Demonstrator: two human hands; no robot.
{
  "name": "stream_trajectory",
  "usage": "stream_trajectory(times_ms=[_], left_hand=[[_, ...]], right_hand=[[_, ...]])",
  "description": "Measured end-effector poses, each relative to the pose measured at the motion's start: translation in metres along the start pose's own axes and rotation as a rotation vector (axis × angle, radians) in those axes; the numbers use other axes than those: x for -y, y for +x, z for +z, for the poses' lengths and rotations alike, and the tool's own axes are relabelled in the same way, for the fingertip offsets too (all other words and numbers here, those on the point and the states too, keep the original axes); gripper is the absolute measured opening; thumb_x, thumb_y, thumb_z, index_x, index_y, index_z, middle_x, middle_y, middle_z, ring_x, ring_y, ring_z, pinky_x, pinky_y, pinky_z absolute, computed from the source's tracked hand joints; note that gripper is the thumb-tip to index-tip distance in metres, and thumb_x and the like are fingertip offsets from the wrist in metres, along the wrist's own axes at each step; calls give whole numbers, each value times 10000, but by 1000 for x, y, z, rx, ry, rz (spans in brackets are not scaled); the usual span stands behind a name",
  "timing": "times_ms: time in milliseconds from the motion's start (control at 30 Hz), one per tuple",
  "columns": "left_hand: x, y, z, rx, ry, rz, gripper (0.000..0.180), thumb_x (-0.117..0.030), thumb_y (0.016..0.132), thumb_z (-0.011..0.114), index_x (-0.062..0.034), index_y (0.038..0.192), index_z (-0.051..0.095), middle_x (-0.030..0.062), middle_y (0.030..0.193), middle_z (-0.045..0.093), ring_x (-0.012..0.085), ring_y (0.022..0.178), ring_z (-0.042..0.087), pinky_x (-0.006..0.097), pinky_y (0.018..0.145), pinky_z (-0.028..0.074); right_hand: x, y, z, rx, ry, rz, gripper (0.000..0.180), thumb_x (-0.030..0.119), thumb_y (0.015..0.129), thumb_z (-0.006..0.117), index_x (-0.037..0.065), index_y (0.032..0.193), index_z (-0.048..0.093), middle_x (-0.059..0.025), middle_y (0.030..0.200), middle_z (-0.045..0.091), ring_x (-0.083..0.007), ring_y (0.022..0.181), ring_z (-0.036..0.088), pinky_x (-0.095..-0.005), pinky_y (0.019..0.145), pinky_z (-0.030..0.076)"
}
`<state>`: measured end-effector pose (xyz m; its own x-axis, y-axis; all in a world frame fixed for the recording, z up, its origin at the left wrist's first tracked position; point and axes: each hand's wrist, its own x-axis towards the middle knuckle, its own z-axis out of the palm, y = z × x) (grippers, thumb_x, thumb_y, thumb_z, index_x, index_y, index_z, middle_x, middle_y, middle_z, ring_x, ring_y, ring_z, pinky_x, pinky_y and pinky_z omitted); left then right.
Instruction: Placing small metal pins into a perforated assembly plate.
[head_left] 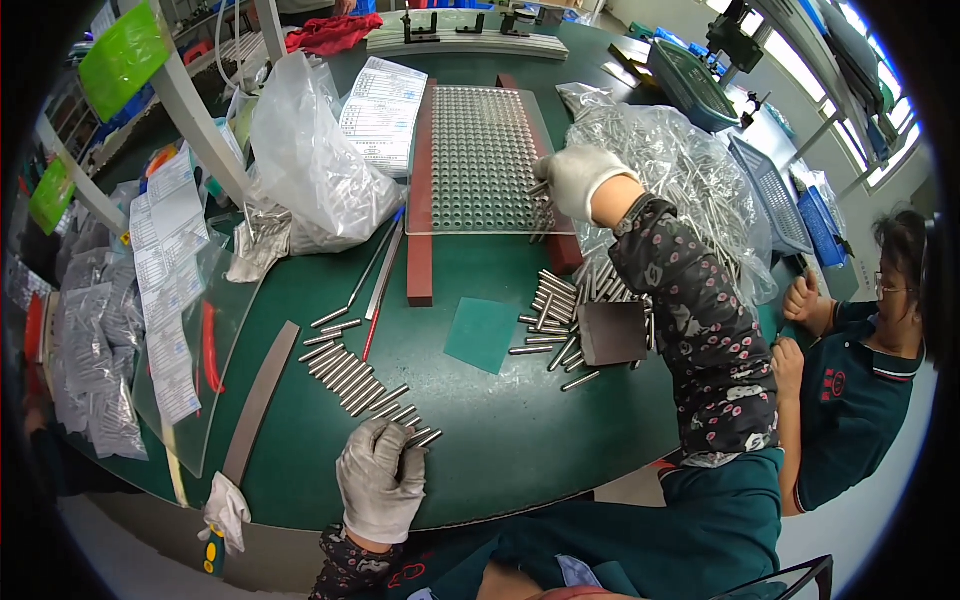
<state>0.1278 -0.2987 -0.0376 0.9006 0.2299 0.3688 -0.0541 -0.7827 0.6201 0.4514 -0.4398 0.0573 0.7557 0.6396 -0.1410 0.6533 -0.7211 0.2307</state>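
My gloved left hand (382,482) rests near the front edge of the green table, fingers curled and closed at the near end of a slanting row of metal pins (345,380). Whatever lies between those fingertips is hidden. Farther off, my gloved right hand (585,180) is closed at the right edge of a clear plate full of round holes (480,160). Several metal pins (541,212) show just below its fingertips; its grip itself is hidden. The plate lies across two reddish-brown bars (420,270). More loose pins (555,300) lie beside a dark square block (613,334).
A big clear bag of metal rods (680,160) lies right of the plate, a white plastic bag (310,160) left. A green square sheet (480,335), a red-tipped rod (372,335) and a brown strip (260,400) lie nearer. A co-worker (860,360) sits at right.
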Motion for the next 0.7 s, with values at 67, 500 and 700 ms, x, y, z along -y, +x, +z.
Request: stream_trajectory(times_ms=[67, 500, 700], left_hand=[[-3, 1, 1, -41, -19, -98, 184, -85, 641, 574, -44, 821, 575, 108, 792, 548, 288, 710, 550, 374, 631, 454], [-1, 2, -1, 9, 5, 0, 280, 18, 651, 567, -41, 921, 526, 114, 830, 518, 249, 682, 551, 322, 597, 454], [-4, 4, 2, -35, 19, -96, 187, -87, 633, 578, -49, 817, 585, 97, 797, 554, 270, 708, 556, 359, 634, 462]], right_hand=[[9, -3, 1, -74, 45, 0, 281, 97, 717, 476, 132, 965, 602, -144, 843, 612, -310, 799, 581, -397, 720, 453], [-7, -9, 11, -368, 319, 120, 187, 238, 797, 502, 131, 940, 554, -137, 808, 607, -311, 771, 583, -408, 676, 457], [-12, -8, 29, -237, 237, 176, 261, 246, 789, 505, 162, 1029, 562, -125, 879, 610, -295, 831, 581, -385, 726, 453]])
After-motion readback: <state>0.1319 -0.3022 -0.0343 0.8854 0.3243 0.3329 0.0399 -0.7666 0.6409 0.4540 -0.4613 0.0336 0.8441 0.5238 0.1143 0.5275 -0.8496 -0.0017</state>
